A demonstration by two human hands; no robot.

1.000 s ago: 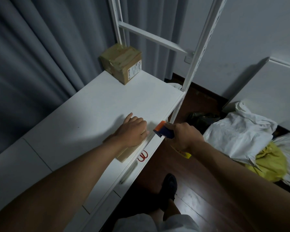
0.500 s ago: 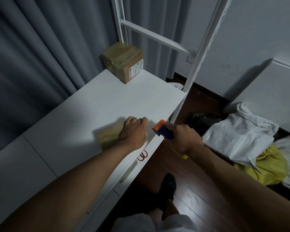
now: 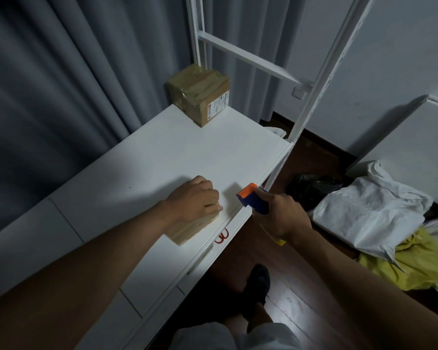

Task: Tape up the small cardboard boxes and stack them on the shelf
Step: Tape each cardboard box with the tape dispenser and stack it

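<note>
Cardboard box (image 3: 187,229) under curled left hand (image 3: 194,200); right hand (image 3: 280,214) gripping tape dispenser (image 3: 253,198)

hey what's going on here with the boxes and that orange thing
A person is taping up small cardboard boxes at a white shelf. Their left hand grips a small flat brown cardboard box near the shelf's front edge, fingers curled over it. Their right hand holds an orange-and-blue tape dispenser just beside that box, apart from it. A taped brown cardboard cube box with a label sits at the far back corner.
</note>
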